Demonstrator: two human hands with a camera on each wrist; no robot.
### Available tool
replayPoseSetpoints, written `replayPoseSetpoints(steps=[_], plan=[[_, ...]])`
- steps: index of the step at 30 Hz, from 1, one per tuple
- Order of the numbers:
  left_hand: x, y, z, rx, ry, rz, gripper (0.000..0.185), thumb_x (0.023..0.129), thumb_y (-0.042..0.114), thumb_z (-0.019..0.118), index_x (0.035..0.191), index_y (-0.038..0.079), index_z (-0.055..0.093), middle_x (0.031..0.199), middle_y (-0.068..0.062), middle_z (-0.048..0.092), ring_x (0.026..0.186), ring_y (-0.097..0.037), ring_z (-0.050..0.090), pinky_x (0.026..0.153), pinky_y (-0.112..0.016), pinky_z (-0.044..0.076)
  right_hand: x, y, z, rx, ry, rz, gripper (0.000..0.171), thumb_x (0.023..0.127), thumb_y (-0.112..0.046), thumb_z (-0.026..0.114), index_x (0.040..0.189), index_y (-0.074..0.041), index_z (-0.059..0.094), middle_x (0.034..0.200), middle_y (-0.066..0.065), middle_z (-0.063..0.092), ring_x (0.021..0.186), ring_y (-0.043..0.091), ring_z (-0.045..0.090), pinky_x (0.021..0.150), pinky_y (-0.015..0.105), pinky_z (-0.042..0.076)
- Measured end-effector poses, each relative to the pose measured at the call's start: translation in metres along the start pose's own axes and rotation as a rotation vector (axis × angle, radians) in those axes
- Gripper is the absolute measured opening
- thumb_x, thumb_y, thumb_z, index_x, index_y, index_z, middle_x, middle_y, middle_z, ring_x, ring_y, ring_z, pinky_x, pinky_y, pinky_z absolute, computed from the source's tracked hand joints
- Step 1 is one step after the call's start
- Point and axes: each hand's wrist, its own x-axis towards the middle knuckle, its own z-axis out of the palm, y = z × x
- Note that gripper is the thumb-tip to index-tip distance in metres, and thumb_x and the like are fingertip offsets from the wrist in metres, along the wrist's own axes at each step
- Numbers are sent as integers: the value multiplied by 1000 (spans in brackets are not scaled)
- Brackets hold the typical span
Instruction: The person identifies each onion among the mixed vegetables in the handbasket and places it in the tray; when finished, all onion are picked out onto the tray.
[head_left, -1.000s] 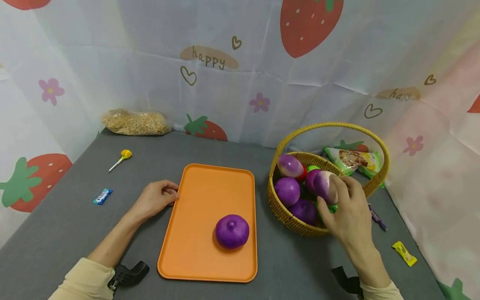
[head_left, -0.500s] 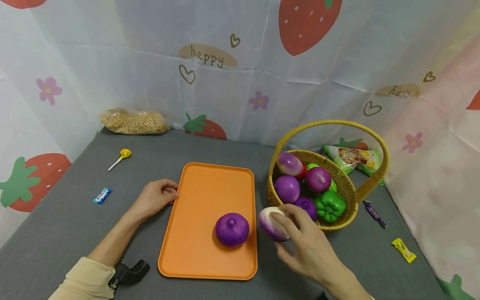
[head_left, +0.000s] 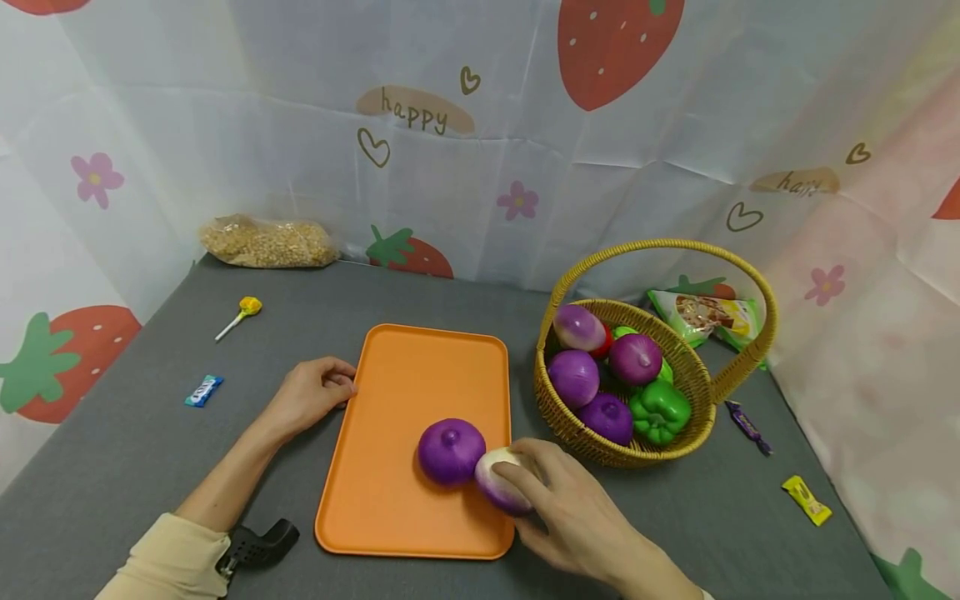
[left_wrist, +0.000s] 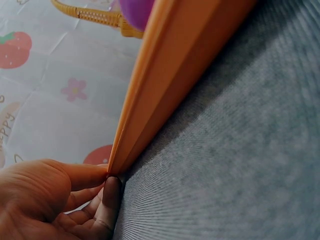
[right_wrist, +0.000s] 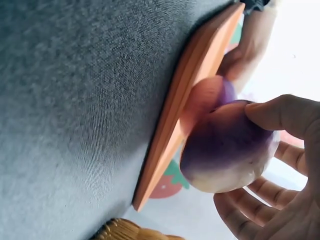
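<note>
My right hand (head_left: 573, 512) grips a purple-and-white turnip (head_left: 501, 483) over the right side of the orange tray (head_left: 420, 375). In the right wrist view, thumb and fingers curl round the turnip (right_wrist: 225, 150). Its side meets a round purple onion (head_left: 452, 452) with a small knob on top, which sits on the tray. At the tray's left edge, my left hand (head_left: 311, 398) pinches the rim; the left wrist view has the thumb and a finger (left_wrist: 111, 197) at the tray's edge (left_wrist: 150, 95).
A yellow wicker basket (head_left: 551, 412) of purple vegetables and a green bell pepper (head_left: 660, 412) stands right of the tray. Candies lie farther right, near a green snack bag (head_left: 693, 321). On the left are a lollipop (head_left: 250, 307), a blue candy (head_left: 204, 391) and a bag of grains (head_left: 268, 242).
My right hand has carried the turnip left from the basket to the tray. The purple onion has shifted slightly left and away from me. My left hand stays at the rim.
</note>
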Motion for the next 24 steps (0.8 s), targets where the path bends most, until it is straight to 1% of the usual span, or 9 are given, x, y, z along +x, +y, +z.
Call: replayPoseSetpoints(steps=[5,10,16,20,24], plan=[[0,0,0,5,3,1,31,95,11,60,121,-6,60,101,-20,68,78,-13,65,67,-27,55,8,-1,6,-6,-3,-18,59,68,-18,82,122,-17,58,127,11,55,110,23,58,90,38,53],[0,-1,1,4,13,2,30,94,11,61,119,-7,61,100,-19,69,77,-12,65,66,-25,55,15,-3,15,-64,-15,-70,58,66,-12,79,120,-17,58,125,12,55,114,27,57,92,40,53],[1,-2,2,0,22,7,30,93,10,62,118,-7,61,99,-20,69,76,-11,65,65,-24,55,16,-7,24,-107,-29,-104,58,66,-11,79,119,-16,59,125,12,55,113,28,57,92,39,53],[0,-1,2,1,20,3,30,93,10,62,118,-7,61,100,-20,69,77,-11,65,65,-24,55,17,-9,24,-95,-45,-97,55,70,-17,78,122,-17,59,127,13,55,116,28,56,94,40,53],[0,0,1,9,19,0,30,94,11,62,118,-7,61,100,-19,69,78,-12,65,66,-24,55,16,-9,19,-60,-76,-58,46,79,-21,73,122,-21,60,133,13,54,120,27,56,93,39,54]])
